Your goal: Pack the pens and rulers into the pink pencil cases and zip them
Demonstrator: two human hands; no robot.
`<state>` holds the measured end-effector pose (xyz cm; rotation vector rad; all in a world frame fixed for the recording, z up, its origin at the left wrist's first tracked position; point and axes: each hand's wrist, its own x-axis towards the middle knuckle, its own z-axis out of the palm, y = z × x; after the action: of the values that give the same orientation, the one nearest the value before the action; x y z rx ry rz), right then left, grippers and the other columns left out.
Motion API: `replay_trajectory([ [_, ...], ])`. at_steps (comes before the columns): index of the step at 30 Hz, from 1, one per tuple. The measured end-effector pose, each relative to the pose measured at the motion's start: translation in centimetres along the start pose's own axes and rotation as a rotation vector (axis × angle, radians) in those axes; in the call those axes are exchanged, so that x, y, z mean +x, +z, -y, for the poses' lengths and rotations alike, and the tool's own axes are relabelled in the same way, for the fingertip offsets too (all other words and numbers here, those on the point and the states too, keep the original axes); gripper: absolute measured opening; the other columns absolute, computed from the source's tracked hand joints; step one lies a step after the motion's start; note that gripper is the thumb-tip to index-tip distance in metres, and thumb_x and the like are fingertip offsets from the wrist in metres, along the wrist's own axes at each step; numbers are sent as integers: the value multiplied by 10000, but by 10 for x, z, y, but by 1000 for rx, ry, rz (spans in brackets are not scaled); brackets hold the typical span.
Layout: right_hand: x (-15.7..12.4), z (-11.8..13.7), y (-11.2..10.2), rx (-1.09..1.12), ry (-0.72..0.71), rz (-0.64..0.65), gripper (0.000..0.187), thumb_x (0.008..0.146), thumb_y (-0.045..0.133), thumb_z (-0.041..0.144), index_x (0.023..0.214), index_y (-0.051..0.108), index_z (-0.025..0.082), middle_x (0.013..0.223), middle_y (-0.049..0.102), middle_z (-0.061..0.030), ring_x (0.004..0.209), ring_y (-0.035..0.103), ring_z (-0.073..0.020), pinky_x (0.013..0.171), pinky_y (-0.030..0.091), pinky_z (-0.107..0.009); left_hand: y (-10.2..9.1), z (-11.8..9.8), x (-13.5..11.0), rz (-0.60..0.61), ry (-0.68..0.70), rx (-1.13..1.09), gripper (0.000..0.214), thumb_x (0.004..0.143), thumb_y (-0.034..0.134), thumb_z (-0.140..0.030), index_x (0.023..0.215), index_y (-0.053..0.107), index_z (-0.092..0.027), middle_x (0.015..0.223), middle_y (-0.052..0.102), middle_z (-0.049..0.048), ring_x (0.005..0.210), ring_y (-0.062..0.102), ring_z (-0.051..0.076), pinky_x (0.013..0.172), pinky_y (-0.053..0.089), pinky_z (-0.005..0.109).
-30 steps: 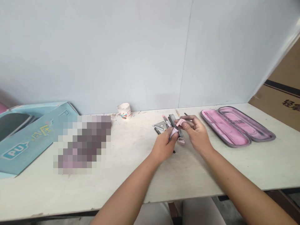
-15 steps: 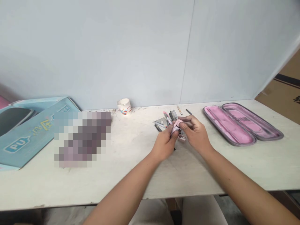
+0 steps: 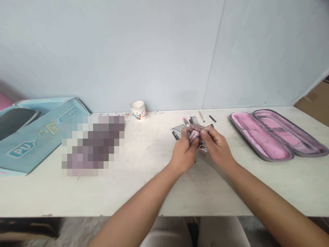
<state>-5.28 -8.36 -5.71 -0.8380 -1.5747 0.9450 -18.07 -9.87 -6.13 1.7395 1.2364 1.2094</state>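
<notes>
My left hand (image 3: pixel 185 144) is closed in a pinch around a small pink and pale block (image 3: pixel 194 135), which looks like an eraser in a sleeve. My right hand (image 3: pixel 215 142) closes on the block's other side, thumb and fingertips together; its fingers partly hide the block. Under and behind both hands lies a loose pile of stationery: a clear set square (image 3: pixel 177 127), a pink-tipped pen (image 3: pixel 185 120), a grey ruler (image 3: pixel 194 120) and dark pens. A pink sharpener (image 3: pixel 203 150) shows below my fingers, partly covered.
An open pink pencil case (image 3: pixel 262 135) lies to the right. Behind the pile are a patterned stick (image 3: pixel 202 116) and a short dark pen (image 3: pixel 212 118). A paper cup (image 3: pixel 138 110) stands near the wall. At left are a blue box (image 3: pixel 46 137) and a blurred-out purple object (image 3: pixel 95 147).
The pink piece and the pale piece, held at an angle to each other before, now sit together between my fingers. My hands have drawn closer. The view has shifted slightly left.
</notes>
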Motion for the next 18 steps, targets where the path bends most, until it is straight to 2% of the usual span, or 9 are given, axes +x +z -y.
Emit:
replay_trajectory([
  [3,0,-1,1,-114,-105,9,285,872,409,430,968,619,264,1185,588,-18,1226,409,-184,1036,292,-410,-1,-2,3,-43,-14,-70,276,849,438,-377,1063,410,-205,869,608,28,734,564,146,682,413,264],
  [6,-5,4,2,-92,-146,66,331,884,370,448,1088,584,300,1248,535,-12,1238,388,-191,1043,279,-416,-1,-5,7,-94,-84,-204,292,831,432,-465,925,480,-193,645,544,-18,540,494,100,540,383,212],
  [9,-12,10,4,5,-68,148,392,882,339,487,1210,486,331,1324,452,-12,1249,371,-206,1019,309,-426,-2,-10,10,-121,-206,-424,324,801,445,-501,755,480,-182,478,404,-63,374,343,54,397,282,168],
  [11,-16,11,7,98,18,189,429,872,348,508,1253,419,324,1320,444,-34,1227,396,-212,997,336,-430,-6,-14,11,-124,-294,-590,312,784,455,-488,712,463,-184,417,318,-87,312,239,38,335,193,154],
  [14,-16,5,13,283,108,237,405,853,384,522,1174,422,279,1218,506,-65,1119,489,-200,952,387,-415,-14,-18,12,-119,-351,-815,295,787,401,-483,733,462,-199,374,247,-105,275,144,41,293,111,148],
  [18,-15,-8,19,427,208,318,332,845,401,526,998,476,241,1103,531,-54,1032,526,-180,913,420,-390,-26,-18,14,-94,-319,-1052,385,786,342,-581,792,470,-218,357,241,-106,257,160,62,271,136,152],
])
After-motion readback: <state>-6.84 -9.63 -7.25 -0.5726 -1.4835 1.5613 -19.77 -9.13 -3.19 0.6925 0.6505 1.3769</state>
